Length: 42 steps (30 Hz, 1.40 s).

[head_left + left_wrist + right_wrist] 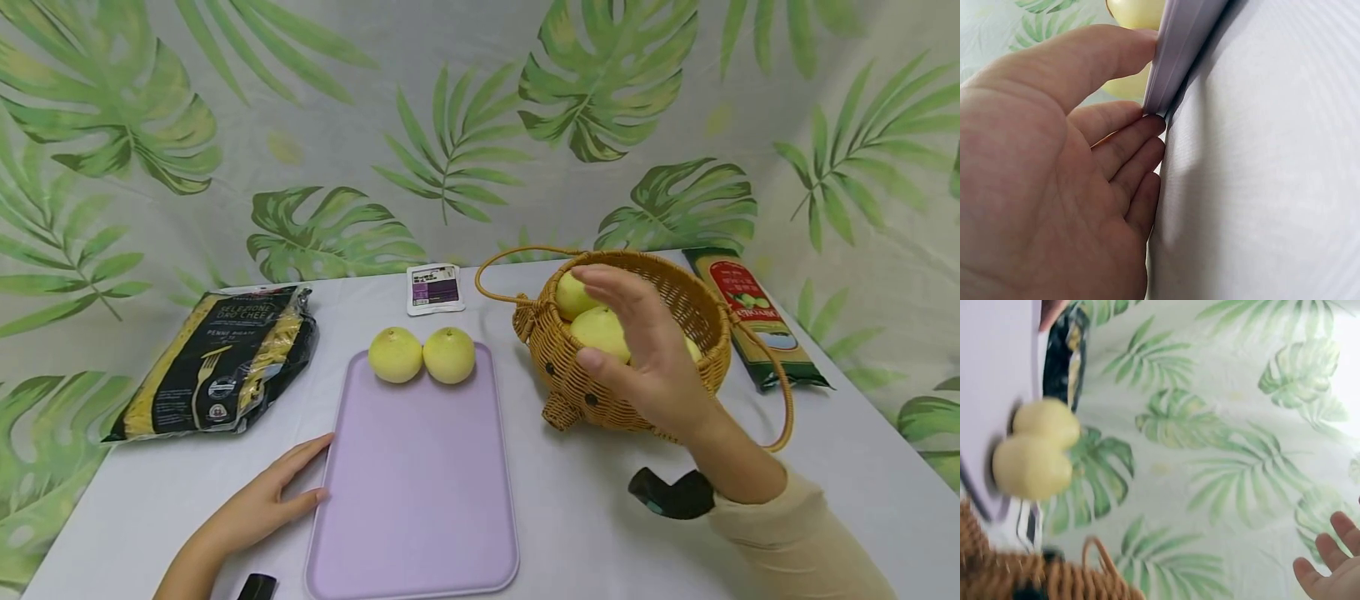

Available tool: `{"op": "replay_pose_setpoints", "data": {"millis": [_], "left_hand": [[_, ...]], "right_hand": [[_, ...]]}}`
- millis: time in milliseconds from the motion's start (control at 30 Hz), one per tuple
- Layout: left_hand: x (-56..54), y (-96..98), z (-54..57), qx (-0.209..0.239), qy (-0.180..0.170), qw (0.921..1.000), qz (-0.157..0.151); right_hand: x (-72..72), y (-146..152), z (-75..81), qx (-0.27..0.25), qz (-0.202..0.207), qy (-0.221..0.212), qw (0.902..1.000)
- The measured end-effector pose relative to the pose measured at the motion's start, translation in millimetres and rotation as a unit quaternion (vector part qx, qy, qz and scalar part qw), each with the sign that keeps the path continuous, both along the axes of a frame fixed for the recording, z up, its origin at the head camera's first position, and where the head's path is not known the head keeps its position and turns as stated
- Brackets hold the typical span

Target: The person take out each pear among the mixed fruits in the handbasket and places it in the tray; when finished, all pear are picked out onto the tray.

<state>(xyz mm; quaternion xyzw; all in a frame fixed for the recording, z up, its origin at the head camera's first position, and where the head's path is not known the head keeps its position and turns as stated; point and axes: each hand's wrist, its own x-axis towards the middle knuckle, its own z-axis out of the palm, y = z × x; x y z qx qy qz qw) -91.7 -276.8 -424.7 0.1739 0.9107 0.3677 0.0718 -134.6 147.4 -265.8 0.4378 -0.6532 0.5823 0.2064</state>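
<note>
Two round yellow-green fruits sit side by side at the far end of a lilac tray. My left hand touches the tray's left edge, thumb and fingertips against the rim in the left wrist view. Above a wicker basket with a pig's snout, my right hand hovers with fingers extended and nothing held. More yellow-green fruits lie inside the basket, partly hidden behind that hand.
A black-and-yellow bag of penne lies at the left. A small white-and-purple packet lies behind the tray. Right of the basket is a green-and-red package. The basket's handle sticks out to the right. A leaf-patterned cloth hangs behind.
</note>
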Motion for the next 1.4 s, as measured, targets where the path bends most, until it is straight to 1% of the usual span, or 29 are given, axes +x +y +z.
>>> {"op": "replay_pose_setpoints", "data": {"millis": [100, 167, 267, 333, 433, 533, 600, 667, 700, 767, 867, 967, 1067, 1267, 1333, 1400], "left_hand": [[0.0, 0.7, 1.0, -0.003, -0.001, 1.0000, 0.002], [-0.3, 1.0, 1.5, -0.001, -0.004, 1.0000, 0.003], [-0.8, 1.7, 2.0, 0.007, -0.011, 0.9999, 0.003], [-1.1, 1.9, 2.0, 0.013, -0.016, 0.9998, 0.002], [-1.4, 2.1, 1.8, 0.019, -0.020, 0.9996, 0.002], [-1.4, 2.2, 1.4, 0.021, -0.023, 0.9995, 0.001], [-1.4, 2.3, 1.2, 0.024, -0.024, 0.9994, 0.002], [-1.5, 2.5, 1.2, 0.025, -0.028, 0.9993, 0.002], [-1.6, 2.7, 1.2, 0.027, -0.029, 0.9992, 0.002], [-1.7, 3.0, 1.2, 0.027, -0.032, 0.9991, 0.002], [-1.9, 3.5, 1.0, 0.028, -0.033, 0.9991, 0.002], [-2.3, 3.6, 0.7, 0.029, -0.033, 0.9991, 0.001], [-2.3, 3.0, 0.3, 0.024, -0.027, 0.9993, 0.002], [-1.8, 2.1, 0.3, 0.021, -0.025, 0.9995, 0.003], [-1.7, 1.9, 0.6, 0.021, -0.026, 0.9994, 0.002], [-1.5, 1.6, 1.0, 0.018, -0.023, 0.9996, 0.002]], "right_hand": [[0.4, 25, 7.6, 0.026, -0.022, -0.004, 0.9994], [-4.1, 40, 11.7, 0.046, -0.036, -0.004, 0.9983], [-15.4, 60, 18.9, 0.084, -0.055, -0.017, 0.9948], [-25.8, 72, 23.7, 0.120, -0.075, -0.021, 0.9897], [-41.5, 85, 29.7, 0.179, -0.110, -0.049, 0.9764], [-56.0, 94, 32.0, 0.251, -0.146, -0.092, 0.9524], [-65.4, 98, 31.1, 0.286, -0.152, -0.130, 0.9371], [-74.5, 100, 29.0, 0.311, -0.144, -0.166, 0.9246], [-79.2, 101, 27.4, 0.317, -0.135, -0.185, 0.9205], [-88.4, 101, 23.5, 0.322, -0.113, -0.217, 0.9148], [-101.7, 101, 16.7, 0.328, -0.086, -0.245, 0.9082], [-112.6, 100, 10.2, 0.338, -0.070, -0.259, 0.9022], [-120.3, 99, 5.0, 0.346, -0.060, -0.265, 0.8981], [-126.0, 93, -2.3, 0.372, -0.062, -0.281, 0.8826], [-126.5, 91, -4.7, 0.372, -0.062, -0.290, 0.8795], [-127.2, 89, -7.1, 0.369, -0.059, -0.297, 0.8785]]}}
